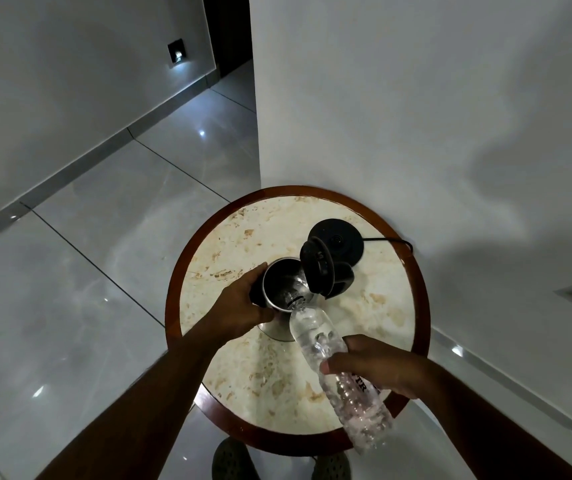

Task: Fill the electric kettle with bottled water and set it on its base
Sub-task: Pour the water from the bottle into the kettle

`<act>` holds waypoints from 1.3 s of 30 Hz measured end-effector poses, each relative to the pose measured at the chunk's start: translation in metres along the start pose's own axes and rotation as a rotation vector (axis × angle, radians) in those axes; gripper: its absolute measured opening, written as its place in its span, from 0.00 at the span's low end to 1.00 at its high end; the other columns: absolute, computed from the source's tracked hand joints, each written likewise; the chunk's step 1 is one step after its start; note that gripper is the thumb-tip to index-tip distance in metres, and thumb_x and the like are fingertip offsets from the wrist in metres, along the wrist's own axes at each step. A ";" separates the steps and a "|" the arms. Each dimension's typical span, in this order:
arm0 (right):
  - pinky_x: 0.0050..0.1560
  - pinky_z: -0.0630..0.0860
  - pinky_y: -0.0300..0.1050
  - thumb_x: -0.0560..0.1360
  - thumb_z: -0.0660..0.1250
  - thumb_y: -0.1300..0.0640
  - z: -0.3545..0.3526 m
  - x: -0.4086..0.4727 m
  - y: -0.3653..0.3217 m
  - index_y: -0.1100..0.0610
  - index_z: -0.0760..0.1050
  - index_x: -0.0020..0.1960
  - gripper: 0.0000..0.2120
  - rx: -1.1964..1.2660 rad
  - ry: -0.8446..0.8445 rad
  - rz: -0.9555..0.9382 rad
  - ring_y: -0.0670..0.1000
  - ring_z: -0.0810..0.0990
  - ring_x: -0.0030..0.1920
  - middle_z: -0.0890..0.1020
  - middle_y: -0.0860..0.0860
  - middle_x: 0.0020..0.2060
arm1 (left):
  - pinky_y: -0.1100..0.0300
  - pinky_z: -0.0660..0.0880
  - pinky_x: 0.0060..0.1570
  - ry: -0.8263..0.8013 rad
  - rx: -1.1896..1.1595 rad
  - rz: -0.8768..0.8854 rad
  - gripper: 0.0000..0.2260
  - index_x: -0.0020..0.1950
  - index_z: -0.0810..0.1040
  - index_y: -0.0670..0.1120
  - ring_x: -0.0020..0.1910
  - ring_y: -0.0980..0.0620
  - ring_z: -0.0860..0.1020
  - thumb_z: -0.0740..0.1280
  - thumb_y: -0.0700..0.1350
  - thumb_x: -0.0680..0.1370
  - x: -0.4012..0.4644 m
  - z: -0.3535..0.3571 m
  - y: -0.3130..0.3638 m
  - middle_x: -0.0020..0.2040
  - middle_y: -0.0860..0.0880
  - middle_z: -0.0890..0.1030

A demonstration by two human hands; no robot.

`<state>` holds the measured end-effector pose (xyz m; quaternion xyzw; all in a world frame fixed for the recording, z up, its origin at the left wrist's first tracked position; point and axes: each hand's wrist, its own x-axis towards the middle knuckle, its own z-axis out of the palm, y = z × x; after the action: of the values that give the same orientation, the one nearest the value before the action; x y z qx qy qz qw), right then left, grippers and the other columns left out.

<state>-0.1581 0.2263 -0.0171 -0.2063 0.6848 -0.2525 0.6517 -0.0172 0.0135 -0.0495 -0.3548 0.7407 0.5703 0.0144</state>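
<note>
A steel electric kettle (pixel 279 282) stands on the round marble-topped table (pixel 374 306), its black lid (pixel 317 268) flipped up to the right. My left hand (pixel 243 303) grips the kettle's left side near the rim. My right hand (pixel 378 365) holds a clear plastic water bottle (pixel 315 334) tilted with its neck over the kettle's mouth, water running in. The black round base (pixel 341 242) sits behind the kettle, apart from it.
The base's black cord (pixel 391 240) runs right to the white wall. The table has a dark wooden rim (pixel 170 289) and stands in a wall corner. Glossy floor tiles lie to the left. My shoes (pixel 232 462) show below the table's near edge.
</note>
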 end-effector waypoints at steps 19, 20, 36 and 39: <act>0.52 0.78 0.40 0.62 0.78 0.45 0.031 0.046 0.062 0.37 0.73 0.57 0.26 -0.057 0.289 -0.358 0.39 0.81 0.51 0.83 0.37 0.51 | 0.63 0.80 0.46 0.211 -0.274 -0.165 0.30 0.62 0.75 0.58 0.52 0.57 0.82 0.79 0.58 0.63 -0.078 0.096 -0.002 0.59 0.55 0.81; 0.53 0.78 0.41 0.63 0.78 0.48 0.030 0.046 0.066 0.39 0.73 0.57 0.26 -0.020 0.308 -0.382 0.40 0.81 0.53 0.83 0.39 0.52 | 0.67 0.78 0.41 0.205 -0.226 -0.108 0.24 0.58 0.78 0.58 0.47 0.59 0.83 0.80 0.53 0.64 -0.074 0.099 0.003 0.53 0.55 0.84; 0.48 0.77 0.44 0.73 0.70 0.51 -0.052 0.075 0.158 0.54 0.74 0.58 0.15 -0.709 0.622 -0.174 0.54 0.79 0.51 0.73 0.53 0.55 | 0.66 0.76 0.51 0.068 -0.097 0.138 0.25 0.54 0.78 0.55 0.52 0.57 0.82 0.83 0.44 0.61 -0.023 0.131 0.004 0.52 0.57 0.84; 0.47 0.75 0.44 0.76 0.67 0.56 -0.047 0.075 0.155 0.59 0.77 0.54 0.09 -0.696 0.652 -0.169 0.54 0.80 0.50 0.75 0.55 0.54 | 0.61 0.75 0.54 0.053 -0.099 0.143 0.26 0.54 0.77 0.57 0.53 0.57 0.82 0.81 0.49 0.59 -0.021 0.138 0.007 0.52 0.59 0.83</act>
<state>-0.2023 0.3062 -0.1701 -0.3771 0.8781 -0.1121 0.2723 -0.0580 0.1430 -0.0827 -0.3163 0.7351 0.5963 -0.0636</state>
